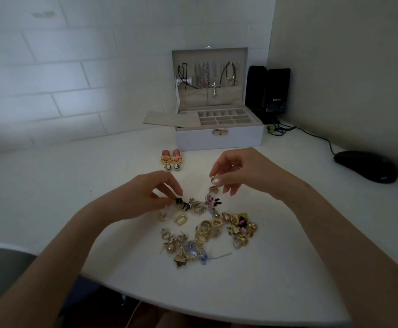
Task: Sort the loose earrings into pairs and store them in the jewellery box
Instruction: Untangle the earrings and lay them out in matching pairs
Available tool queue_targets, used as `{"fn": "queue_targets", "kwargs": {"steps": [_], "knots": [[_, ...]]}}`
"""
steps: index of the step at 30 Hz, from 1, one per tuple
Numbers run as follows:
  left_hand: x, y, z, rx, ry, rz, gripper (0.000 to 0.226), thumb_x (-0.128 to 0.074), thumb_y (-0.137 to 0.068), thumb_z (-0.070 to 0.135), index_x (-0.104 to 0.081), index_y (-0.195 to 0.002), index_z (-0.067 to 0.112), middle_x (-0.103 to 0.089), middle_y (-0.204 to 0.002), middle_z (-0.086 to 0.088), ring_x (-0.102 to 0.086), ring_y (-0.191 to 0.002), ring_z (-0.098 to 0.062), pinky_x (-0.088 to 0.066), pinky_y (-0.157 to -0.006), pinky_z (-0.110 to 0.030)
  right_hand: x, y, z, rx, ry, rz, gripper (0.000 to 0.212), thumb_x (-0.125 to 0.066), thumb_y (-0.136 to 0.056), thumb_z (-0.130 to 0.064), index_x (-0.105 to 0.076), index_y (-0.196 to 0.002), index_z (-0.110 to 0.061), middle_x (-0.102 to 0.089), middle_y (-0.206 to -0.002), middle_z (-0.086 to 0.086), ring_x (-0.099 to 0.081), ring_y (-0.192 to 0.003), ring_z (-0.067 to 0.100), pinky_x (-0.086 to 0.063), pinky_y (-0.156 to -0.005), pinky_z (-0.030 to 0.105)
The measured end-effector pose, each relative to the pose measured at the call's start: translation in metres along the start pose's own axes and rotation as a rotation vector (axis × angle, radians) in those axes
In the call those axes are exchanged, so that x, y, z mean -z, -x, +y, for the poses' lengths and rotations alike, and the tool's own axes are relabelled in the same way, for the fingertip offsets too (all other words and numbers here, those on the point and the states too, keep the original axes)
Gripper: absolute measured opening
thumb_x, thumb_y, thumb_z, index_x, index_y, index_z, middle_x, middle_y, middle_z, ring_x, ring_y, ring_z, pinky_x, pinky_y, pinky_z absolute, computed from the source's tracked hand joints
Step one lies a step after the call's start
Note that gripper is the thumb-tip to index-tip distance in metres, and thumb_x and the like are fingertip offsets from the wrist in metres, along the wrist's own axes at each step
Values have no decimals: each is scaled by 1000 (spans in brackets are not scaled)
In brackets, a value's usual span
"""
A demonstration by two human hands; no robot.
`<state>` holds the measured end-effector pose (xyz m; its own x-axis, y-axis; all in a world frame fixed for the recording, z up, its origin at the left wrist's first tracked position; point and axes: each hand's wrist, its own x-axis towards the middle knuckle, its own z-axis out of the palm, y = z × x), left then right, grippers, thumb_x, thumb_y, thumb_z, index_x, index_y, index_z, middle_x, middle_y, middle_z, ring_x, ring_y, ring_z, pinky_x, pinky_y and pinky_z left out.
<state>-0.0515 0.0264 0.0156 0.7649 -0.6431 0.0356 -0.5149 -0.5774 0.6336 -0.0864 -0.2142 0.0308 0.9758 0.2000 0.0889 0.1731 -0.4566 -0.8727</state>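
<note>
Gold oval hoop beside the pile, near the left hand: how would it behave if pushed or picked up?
The gold oval hoop looks like rigid metal, so it should keep its shape. Lying flat on the smooth white table, it would probably slide, not roll.

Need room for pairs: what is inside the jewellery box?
The jewellery box holds a tray of small compartments, seemingly empty; necklaces hang in its lid. A beige flap covers the left end, hiding whatever lies beneath.

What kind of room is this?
Probably a home desk, maybe in a bedroom or study: a computer mouse and black speakers sit near an open jewellery box on the white table.
</note>
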Motion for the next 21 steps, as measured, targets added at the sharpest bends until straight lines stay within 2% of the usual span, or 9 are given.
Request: {"fn": "queue_targets", "kwargs": {"steps": [5, 9, 13, 16, 18, 21], "knots": [[5, 1, -3, 14, 95, -2, 29, -58, -82, -11, -60, -97, 14, -63, -112, 5, -62, -102, -1, -52, -84, -21, 0, 0, 1, 0, 11, 9, 11, -72, -79, -7, -67, -89, -8, -68, -77, 9, -66, -62, 13, -51, -56, 20], [5, 9, -2, 2, 182, -89, 28, -55, -84, -12, -60, -101, 9, -59, -122, 3, -57, -113, -5, -49, -95, -28, -1, 0, 0, 1, 10, -5, 11, -71, -79, -6, -67, -89, -7, -68, -77, 10, -65, -61, 13, -52, -56, 21], [-7, 5, 6, -170, -61, 82, 17, -63, -85, 13, -63, -95, 27, -57, -112, 13, -52, -108, -3, -44, -92, -21, -2, -1, 1, 1, 24, -13, 11, -72, -79, -7, -68, -89, -8, -68, -76, 9, -66, -61, 13, -53, -57, 21], [-24, -2, 18, -255, -339, 117, 9, -67, -81, 32, -64, -90, 32, -53, -103, 12, -44, -98, -5, -37, -86, -18, -2, -1, 1, 2, 21, -13, 10, -71, -80, -7, -68, -89, -8, -68, -74, 7, -65, -61, 13, -52, -56, 20], [-31, -7, 23, -252, -482, 114, 10, -67, -82, 33, -65, -91, 30, -51, -102, 10, -43, -96, -8, -37, -84, -22, -1, 0, 1, 5, 20, -13, 9, -71, -80, -7, -68, -89, -8, -68, -74, 7, -65, -61, 13, -52, -56, 21], [-32, -11, 23, -196, -479, 115, 8, -65, -84, 28, -64, -90, 24, -51, -102, 9, -44, -96, -9, -39, -83, -23, -1, 0, 1, 7, 17, -9, 9, -70, -80, -7, -67, -89, -8, -68, -76, 9, -65, -61, 13, -52, -56, 21]]}}
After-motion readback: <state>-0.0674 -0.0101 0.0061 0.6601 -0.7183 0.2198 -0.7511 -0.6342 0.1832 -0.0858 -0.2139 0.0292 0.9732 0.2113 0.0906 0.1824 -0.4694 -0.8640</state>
